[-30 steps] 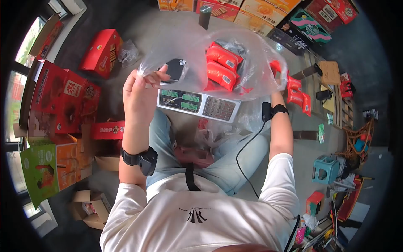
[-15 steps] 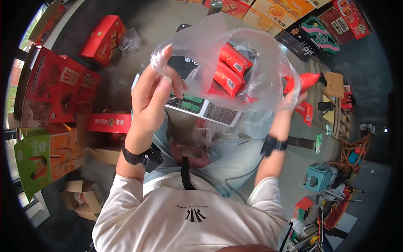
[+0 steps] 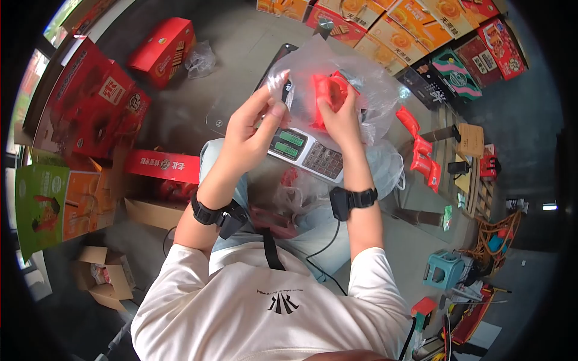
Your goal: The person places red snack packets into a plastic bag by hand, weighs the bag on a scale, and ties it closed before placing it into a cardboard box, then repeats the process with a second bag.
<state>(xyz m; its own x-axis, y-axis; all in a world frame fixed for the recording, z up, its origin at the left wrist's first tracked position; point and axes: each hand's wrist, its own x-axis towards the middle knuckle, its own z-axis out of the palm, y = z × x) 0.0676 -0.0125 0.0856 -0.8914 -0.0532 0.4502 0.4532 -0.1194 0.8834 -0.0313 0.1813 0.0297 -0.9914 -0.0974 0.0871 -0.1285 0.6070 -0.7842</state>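
Note:
My left hand pinches the gathered edge of a clear plastic bag between thumb and fingertips. The bag spreads open above a digital scale with green displays and a keypad. My right hand reaches in at the bag's mouth, its fingers closed around a shiny red packet. Other red packets in the bag are mostly hidden behind this hand. To the right, several red packets lie in a row on the glass table.
Stacked cartons stand at the back right, and a red box sits at the back left. An open carton with red packets is left of my knee. Crumpled clear plastic lies beside the scale. A blue stool stands right.
My right hand has moved left from the bag's right edge to its mouth, where it now grasps a red packet. My left hand keeps its pinch on the bag. The view has shifted slightly.

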